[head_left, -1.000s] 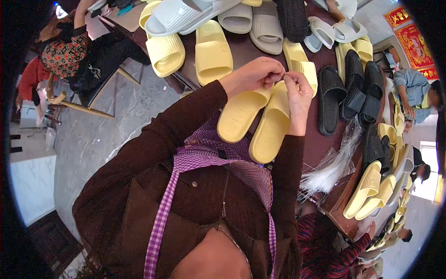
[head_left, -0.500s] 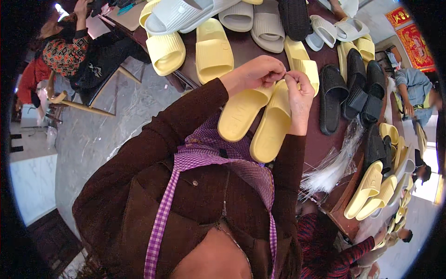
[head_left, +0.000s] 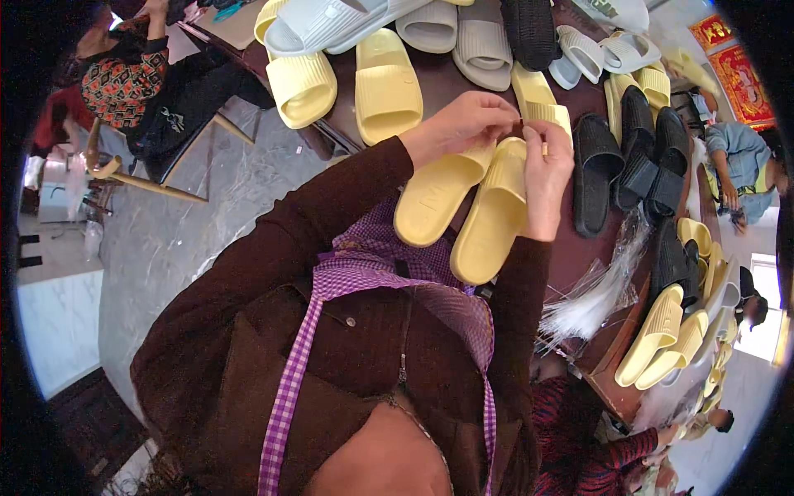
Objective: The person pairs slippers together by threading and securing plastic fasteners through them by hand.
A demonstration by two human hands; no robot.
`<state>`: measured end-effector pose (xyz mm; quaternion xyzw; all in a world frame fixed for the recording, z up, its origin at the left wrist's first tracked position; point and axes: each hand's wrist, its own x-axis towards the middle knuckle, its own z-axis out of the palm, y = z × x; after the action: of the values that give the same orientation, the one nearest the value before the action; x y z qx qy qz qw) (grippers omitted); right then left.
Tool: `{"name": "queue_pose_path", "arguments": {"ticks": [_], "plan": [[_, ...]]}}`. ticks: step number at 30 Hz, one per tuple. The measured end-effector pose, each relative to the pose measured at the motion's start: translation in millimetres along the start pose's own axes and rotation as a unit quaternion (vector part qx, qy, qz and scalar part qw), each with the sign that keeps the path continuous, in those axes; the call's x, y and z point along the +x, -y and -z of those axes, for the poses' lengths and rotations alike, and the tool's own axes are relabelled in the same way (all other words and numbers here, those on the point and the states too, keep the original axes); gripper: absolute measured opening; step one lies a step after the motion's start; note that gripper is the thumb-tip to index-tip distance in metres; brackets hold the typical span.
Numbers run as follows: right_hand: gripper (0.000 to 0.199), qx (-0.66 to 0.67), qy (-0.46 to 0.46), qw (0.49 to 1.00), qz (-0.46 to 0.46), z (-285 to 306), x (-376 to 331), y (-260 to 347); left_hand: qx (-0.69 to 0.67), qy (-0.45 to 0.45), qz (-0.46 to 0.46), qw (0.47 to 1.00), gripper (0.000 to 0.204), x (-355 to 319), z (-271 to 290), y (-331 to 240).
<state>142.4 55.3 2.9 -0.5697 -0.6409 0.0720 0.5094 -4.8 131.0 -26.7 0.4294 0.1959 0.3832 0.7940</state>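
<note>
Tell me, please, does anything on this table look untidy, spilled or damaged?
The bundle of whitish strands on the table looks untidy: its lower ends fan out loosely beside the right sleeve. The yellow slippers by the left hand and right hand show no visible damage, and no spill shows.

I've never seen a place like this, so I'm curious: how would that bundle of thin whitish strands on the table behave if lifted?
The bundle of strands is probably light, as its filaments look very thin. It may splay or shed some, since one end fans out loosely. Its stray ends stick out fairly straight, suggesting springy rather than limp.
</note>
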Motion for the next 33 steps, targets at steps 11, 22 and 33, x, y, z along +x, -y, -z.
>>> {"name": "queue_pose_path", "arguments": {"ticks": [11,22,33], "plan": [[0.019,-0.109,0.138,0.977,-0.121,7,-79,55,0.379,-0.202,-0.228,0.874,0.024,-77,35,-4],[0.027,-0.253,0.043,0.96,-0.114,-21,-77,51,0.385,-0.152,-0.226,0.882,0.017,-109,23,-5],[0.036,-0.476,-0.155,0.848,-0.172,270,36,43,0.365,-0.191,-0.179,0.894,0.017,-136,51,-16]]}}
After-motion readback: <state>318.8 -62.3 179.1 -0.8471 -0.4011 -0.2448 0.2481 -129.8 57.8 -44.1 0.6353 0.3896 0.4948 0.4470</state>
